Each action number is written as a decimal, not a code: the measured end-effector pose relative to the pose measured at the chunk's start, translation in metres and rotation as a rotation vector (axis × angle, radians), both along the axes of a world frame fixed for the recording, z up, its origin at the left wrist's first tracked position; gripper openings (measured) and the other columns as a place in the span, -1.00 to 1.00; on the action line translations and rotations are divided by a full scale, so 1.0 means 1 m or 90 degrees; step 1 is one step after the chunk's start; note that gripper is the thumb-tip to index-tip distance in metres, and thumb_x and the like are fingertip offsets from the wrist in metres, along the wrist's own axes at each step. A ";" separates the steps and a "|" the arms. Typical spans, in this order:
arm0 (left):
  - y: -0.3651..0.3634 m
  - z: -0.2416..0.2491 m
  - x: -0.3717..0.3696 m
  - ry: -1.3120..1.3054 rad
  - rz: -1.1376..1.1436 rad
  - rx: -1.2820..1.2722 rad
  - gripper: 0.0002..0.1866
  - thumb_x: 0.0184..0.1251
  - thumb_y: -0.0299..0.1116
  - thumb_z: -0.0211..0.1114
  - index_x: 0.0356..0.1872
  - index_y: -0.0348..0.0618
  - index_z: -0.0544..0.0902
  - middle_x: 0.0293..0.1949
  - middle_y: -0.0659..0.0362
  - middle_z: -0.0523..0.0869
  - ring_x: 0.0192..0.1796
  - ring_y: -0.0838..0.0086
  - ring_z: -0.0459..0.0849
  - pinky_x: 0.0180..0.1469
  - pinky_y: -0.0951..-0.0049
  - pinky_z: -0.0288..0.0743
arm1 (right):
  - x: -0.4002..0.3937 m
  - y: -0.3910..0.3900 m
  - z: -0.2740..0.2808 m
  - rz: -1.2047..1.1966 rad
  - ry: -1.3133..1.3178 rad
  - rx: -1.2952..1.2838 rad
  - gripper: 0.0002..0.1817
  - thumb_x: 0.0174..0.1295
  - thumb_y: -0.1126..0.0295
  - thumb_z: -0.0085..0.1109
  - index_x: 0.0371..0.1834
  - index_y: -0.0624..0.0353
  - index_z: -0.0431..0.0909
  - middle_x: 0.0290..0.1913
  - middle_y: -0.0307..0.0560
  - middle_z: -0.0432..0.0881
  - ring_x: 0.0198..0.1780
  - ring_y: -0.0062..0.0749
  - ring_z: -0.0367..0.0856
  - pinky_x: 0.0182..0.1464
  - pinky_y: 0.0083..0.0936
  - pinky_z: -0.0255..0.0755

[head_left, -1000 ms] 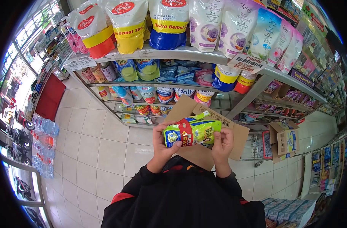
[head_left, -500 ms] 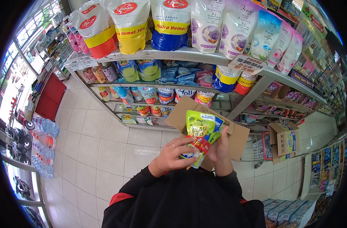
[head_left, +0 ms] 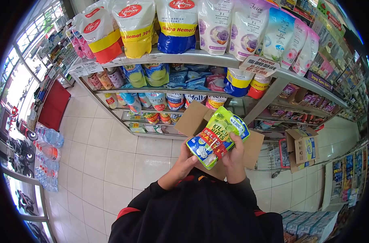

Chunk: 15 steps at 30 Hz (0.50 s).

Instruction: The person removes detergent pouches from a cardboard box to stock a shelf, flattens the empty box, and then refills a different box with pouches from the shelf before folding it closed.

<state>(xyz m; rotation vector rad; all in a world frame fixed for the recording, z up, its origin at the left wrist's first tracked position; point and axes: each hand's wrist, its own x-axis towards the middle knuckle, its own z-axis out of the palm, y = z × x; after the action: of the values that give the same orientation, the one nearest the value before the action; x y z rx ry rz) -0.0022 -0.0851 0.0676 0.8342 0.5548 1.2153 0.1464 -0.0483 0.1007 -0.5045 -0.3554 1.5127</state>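
A green and blue dish soap refill pouch, wrapped by a red promo band, is tilted between my hands above an open cardboard box. My right hand grips its right side, thumb over the front and the other fingers behind it. At the lower left corner, my left hand holds the pouch's edge, with its fingertips partly hidden behind. Brown flaps of the cardboard box stick out on both sides of the pouch; the box's inside is mostly covered.
Ahead stands a metal shelf unit with refill pouches on several levels. To the right, a shopping cart stands beside another carton. Water bottle packs sit on the tiled floor at left. Boxed goods are at lower right.
The pouch has turned clockwise, showing more of its band and blue lower part. My left hand has slid off its front to the lower left edge; my right thumb now lies over the front.
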 end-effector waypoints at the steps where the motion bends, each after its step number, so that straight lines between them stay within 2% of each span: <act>1: -0.003 0.007 0.001 -0.049 -0.051 -0.030 -0.09 -0.04 -0.04 0.25 0.19 -0.10 -0.17 0.15 0.06 0.07 0.21 0.25 0.13 0.11 0.19 0.18 | 0.000 0.000 -0.001 0.001 0.000 -0.001 -0.59 0.02 0.48 -0.07 -0.01 0.33 0.25 -0.08 0.02 0.44 -0.08 -0.27 0.47 -0.02 -0.37 0.35; 4: -0.004 0.010 0.000 -0.118 -0.130 -0.066 -0.14 0.00 -0.03 0.21 0.20 -0.01 -0.15 0.17 0.08 0.09 0.21 0.25 0.15 0.07 0.13 0.22 | 0.000 0.000 -0.004 0.025 0.027 0.019 -0.58 0.00 0.48 -0.08 0.00 0.34 0.24 -0.08 0.02 0.44 -0.07 -0.26 0.46 -0.02 -0.37 0.35; 6: -0.004 0.009 -0.001 -0.137 -0.158 -0.071 -0.17 0.02 -0.03 0.19 0.21 0.02 -0.14 0.17 0.10 0.10 0.20 0.25 0.18 0.05 0.11 0.24 | 0.002 -0.001 -0.008 0.035 -0.026 0.064 -0.57 0.00 0.48 -0.07 0.00 0.34 0.24 -0.07 0.02 0.44 -0.07 -0.28 0.46 -0.01 -0.39 0.34; 8: -0.003 0.008 -0.001 -0.144 -0.191 -0.142 -0.26 0.09 -0.12 0.16 0.19 0.04 -0.09 0.13 0.13 0.18 0.16 0.28 0.24 0.05 0.13 0.27 | 0.003 0.000 -0.011 0.034 -0.038 0.065 -0.58 0.02 0.46 -0.07 0.00 0.34 0.23 -0.07 0.02 0.43 -0.06 -0.29 0.45 -0.01 -0.40 0.33; 10: -0.006 0.012 0.003 -0.131 -0.150 -0.176 -0.32 0.11 -0.19 0.14 0.18 0.06 -0.06 0.11 0.14 0.20 0.15 0.29 0.26 0.04 0.14 0.30 | 0.004 0.001 -0.011 0.031 -0.050 0.067 -0.58 0.04 0.44 -0.07 0.00 0.34 0.23 -0.06 0.01 0.42 -0.06 -0.30 0.45 -0.01 -0.41 0.33; 12: -0.008 0.017 0.005 -0.117 -0.110 -0.209 -0.37 0.14 -0.26 0.12 0.17 0.07 -0.03 0.09 0.14 0.23 0.14 0.30 0.28 0.03 0.16 0.32 | 0.005 0.001 -0.009 0.034 -0.101 0.071 -0.55 0.12 0.27 -0.10 0.04 0.31 0.21 -0.01 0.02 0.39 0.00 -0.28 0.41 0.03 -0.38 0.28; 15: -0.006 0.019 0.004 -0.149 -0.075 -0.201 -0.42 0.15 -0.37 0.10 0.15 0.09 0.01 0.07 0.15 0.24 0.12 0.32 0.30 0.01 0.19 0.35 | 0.010 0.001 0.003 0.081 -0.038 0.053 -0.53 0.17 0.20 -0.13 0.07 0.29 0.19 0.03 0.01 0.36 0.03 -0.28 0.37 0.05 -0.37 0.26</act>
<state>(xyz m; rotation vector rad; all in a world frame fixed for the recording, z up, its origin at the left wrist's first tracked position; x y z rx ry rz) 0.0022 -0.0915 0.0867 0.4441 0.4825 1.0652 0.1564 -0.0473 0.1035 -0.4699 -0.5032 1.6014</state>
